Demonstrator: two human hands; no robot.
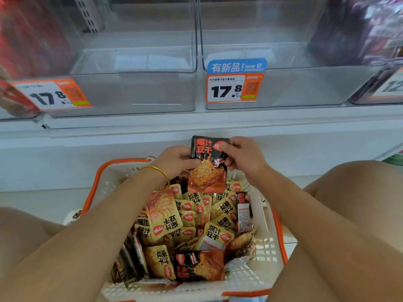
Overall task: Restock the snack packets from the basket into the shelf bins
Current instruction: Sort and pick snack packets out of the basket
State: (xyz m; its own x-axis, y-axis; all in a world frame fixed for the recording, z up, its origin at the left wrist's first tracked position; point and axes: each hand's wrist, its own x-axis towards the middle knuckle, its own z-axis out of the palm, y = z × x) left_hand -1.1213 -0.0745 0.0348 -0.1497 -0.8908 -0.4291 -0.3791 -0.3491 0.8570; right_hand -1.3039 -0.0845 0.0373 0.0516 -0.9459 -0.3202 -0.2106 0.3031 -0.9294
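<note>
black packet (208, 164) upright over basket (270, 247) far rim, long axis vertical; left hand (174, 160), right hand (244, 158) fingers (224, 147) pinch its sides. Price-tagged bin (305, 88) above basket, right-hand side.

An orange price tag (52, 94) and a blue-topped price tag (235, 80) read 17.8; purple packages (359, 29) far right.

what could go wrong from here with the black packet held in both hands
1. The basket mixes yellow packets with black ones, and the left bin and right bin look alike, so the black packet may land in the wrong one.
2. The left hand and right hand only pinch its edges, so it could slip back down.
</note>
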